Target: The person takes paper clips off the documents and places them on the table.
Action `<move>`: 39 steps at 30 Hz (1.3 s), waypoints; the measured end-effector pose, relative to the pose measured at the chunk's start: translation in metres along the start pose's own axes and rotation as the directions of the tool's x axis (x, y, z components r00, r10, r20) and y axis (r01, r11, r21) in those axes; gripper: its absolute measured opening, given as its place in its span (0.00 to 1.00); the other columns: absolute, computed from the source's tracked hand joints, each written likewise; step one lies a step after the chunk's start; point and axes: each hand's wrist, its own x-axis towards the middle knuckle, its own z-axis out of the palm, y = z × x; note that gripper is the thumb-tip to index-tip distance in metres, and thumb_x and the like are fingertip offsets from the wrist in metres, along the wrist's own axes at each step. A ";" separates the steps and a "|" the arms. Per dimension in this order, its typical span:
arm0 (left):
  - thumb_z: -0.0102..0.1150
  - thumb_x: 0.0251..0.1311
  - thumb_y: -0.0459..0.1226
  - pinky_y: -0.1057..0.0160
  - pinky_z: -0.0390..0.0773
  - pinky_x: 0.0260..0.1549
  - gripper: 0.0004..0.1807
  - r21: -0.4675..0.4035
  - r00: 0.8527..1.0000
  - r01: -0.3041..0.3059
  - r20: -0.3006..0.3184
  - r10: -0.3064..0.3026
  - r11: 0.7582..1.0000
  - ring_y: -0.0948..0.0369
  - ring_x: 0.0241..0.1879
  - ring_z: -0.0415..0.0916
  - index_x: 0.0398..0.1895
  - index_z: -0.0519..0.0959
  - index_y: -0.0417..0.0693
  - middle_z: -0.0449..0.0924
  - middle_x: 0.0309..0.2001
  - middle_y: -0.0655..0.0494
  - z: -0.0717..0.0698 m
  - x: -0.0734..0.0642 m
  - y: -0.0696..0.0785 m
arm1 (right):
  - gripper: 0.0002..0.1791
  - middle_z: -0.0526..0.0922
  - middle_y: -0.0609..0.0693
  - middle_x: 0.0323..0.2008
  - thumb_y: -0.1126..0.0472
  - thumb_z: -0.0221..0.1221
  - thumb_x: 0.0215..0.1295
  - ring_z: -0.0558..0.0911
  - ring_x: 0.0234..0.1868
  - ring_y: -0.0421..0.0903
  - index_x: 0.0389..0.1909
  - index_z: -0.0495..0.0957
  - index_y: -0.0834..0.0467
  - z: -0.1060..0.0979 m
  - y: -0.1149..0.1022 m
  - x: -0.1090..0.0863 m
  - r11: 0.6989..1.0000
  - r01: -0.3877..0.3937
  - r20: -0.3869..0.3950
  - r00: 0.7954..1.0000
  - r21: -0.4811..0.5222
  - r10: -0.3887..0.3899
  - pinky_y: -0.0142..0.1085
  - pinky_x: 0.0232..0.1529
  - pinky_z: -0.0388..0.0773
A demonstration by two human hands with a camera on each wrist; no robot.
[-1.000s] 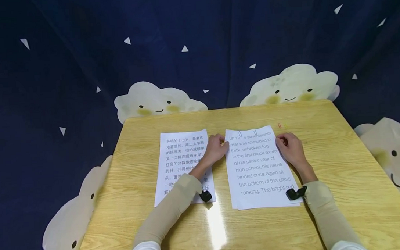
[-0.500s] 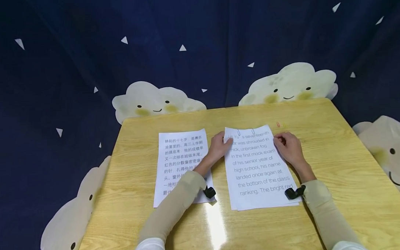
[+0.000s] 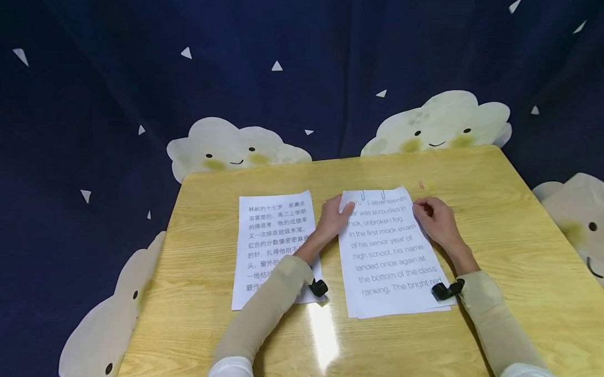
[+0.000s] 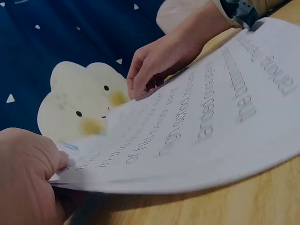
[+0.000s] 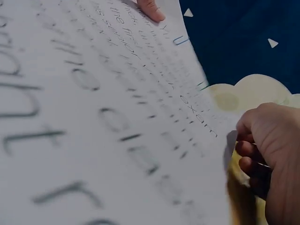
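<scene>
Sheets of paper (image 3: 393,304) printed in large English text lie slightly fanned at the lower edge. My left hand (image 3: 334,218) grips their upper left edge, thumb on the top sheet and fingers underneath. On the opposite edge my right hand (image 3: 439,221) pinches the paper with curled fingers. Two paper clips sit on the top edge: a left one (image 3: 363,196) and a right one (image 3: 382,195); in the right wrist view one clip (image 5: 180,40) looks blue. The left wrist view shows the paper (image 4: 225,159) bowed, its near edge raised off the table.
Left of the hands lies paper printed in Chinese (image 3: 273,228), partly under my left forearm. A red paper clip (image 3: 421,185) and a small yellow item (image 3: 430,187) are beyond the right hand. The wooden table (image 3: 187,348) ends at a dark blue curtain (image 3: 228,91) with clouds.
My left hand has slid from beside the English sheets onto their upper left edge, its thumb now over the print. My right hand stays at the right edge.
</scene>
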 end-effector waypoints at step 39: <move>0.50 0.72 0.47 0.58 0.85 0.29 0.18 -0.303 0.993 -0.093 -0.096 0.067 0.949 0.54 0.25 0.84 0.57 0.76 0.47 0.84 0.31 0.48 -0.035 -0.051 0.034 | 0.10 0.84 0.51 0.40 0.55 0.61 0.68 0.76 0.42 0.39 0.41 0.83 0.58 -0.026 -0.136 0.045 0.967 0.149 0.147 0.972 0.208 -0.182 0.28 0.48 0.65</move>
